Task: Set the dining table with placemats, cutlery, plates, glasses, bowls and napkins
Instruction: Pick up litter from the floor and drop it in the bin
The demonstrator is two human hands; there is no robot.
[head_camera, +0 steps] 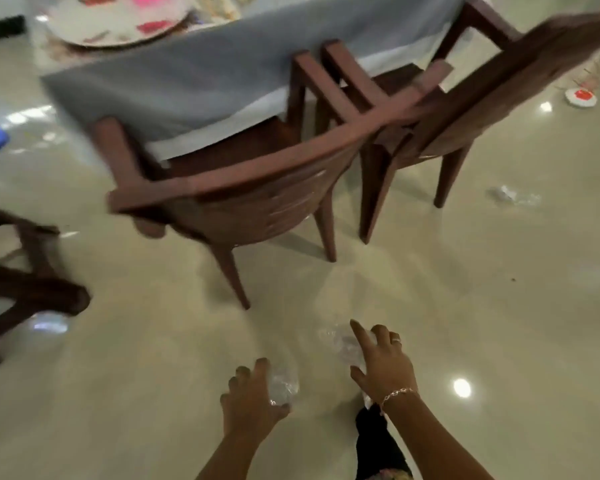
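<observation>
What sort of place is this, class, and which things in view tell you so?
Most likely a home dining room: a cloth-covered table, wooden chairs pushed up to it, and a patterned plate set on top.

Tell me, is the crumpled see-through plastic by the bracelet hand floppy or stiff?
Probably floppy: the crumpled clear plastic wrapper looks thin and creased. Likely very light, so it may slide on the glossy cream floor when touched.
</observation>
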